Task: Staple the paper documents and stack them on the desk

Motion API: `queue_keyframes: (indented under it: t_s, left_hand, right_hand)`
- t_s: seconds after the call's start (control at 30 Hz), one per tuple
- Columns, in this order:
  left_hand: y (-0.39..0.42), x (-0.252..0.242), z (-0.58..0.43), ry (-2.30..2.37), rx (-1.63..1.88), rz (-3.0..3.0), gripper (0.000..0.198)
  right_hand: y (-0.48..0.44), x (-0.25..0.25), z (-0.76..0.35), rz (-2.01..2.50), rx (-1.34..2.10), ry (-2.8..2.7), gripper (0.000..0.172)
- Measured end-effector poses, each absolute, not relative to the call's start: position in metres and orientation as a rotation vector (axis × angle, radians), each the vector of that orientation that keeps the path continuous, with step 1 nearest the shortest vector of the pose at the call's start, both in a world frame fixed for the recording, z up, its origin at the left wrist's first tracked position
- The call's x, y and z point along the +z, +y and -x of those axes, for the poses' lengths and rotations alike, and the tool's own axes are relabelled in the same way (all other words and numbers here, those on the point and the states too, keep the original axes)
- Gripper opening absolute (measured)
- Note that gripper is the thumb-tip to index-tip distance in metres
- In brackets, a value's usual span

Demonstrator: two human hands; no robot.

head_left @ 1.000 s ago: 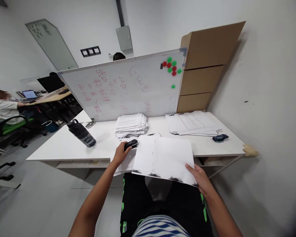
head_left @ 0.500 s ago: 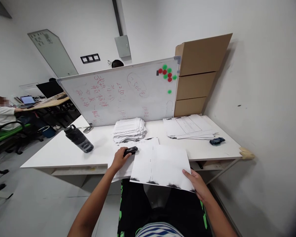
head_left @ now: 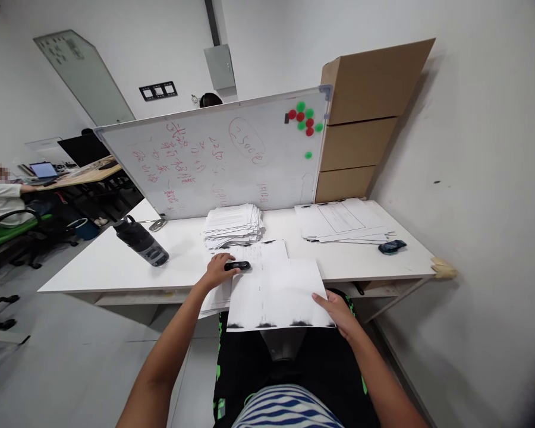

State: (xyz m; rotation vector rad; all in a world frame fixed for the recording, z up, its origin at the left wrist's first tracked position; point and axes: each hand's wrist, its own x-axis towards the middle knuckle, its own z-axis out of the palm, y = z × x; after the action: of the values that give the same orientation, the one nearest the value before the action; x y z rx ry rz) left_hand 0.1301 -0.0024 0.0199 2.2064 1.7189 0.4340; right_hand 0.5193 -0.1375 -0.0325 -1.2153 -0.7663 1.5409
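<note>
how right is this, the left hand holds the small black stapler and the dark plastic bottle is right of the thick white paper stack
Wrong side: in the head view, the dark plastic bottle is left of the thick white paper stack. The left hand does hold the small black stapler.

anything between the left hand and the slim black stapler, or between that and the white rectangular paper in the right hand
Nothing visible: the left hand holds the slim black stapler by one end, and its other end is near the upper left corner of the white rectangular paper.
</note>
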Motion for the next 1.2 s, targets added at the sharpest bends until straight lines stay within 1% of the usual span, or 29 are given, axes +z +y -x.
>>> queue_keyframes:
  t_s: [0.07, 0.17, 0.33, 0.67, 0.93, 1.2]
  left_hand:
    - [0.001, 0.029, -0.137, 1.72, 0.479, -2.161, 0.046]
    - [0.011, 0.038, -0.155, 1.772, 0.543, -2.146, 0.041]
    - [0.031, 0.034, -0.19, 1.773, 0.546, -2.218, 0.037]
    - [0.048, 0.01, -0.212, 1.744, 0.444, -2.213, 0.039]
    - [0.047, 0.012, -0.217, 1.779, 0.362, -2.202, 0.034]
    - [0.042, 0.018, -0.225, 1.848, 0.261, -2.257, 0.032]
  right_hand:
    - [-0.136, -0.035, -0.521, 1.225, 1.535, -0.778, 0.048]
    - [-0.134, -0.036, -0.522, 1.233, 1.52, -0.809, 0.048]
    - [-0.135, -0.033, -0.521, 1.259, 1.486, -0.819, 0.048]
    - [-0.137, -0.041, -0.522, 1.26, 1.504, -0.777, 0.051]
    - [-0.138, -0.057, -0.523, 1.304, 1.517, -0.739, 0.05]
    - [-0.139, -0.066, -0.522, 1.318, 1.513, -0.719, 0.054]
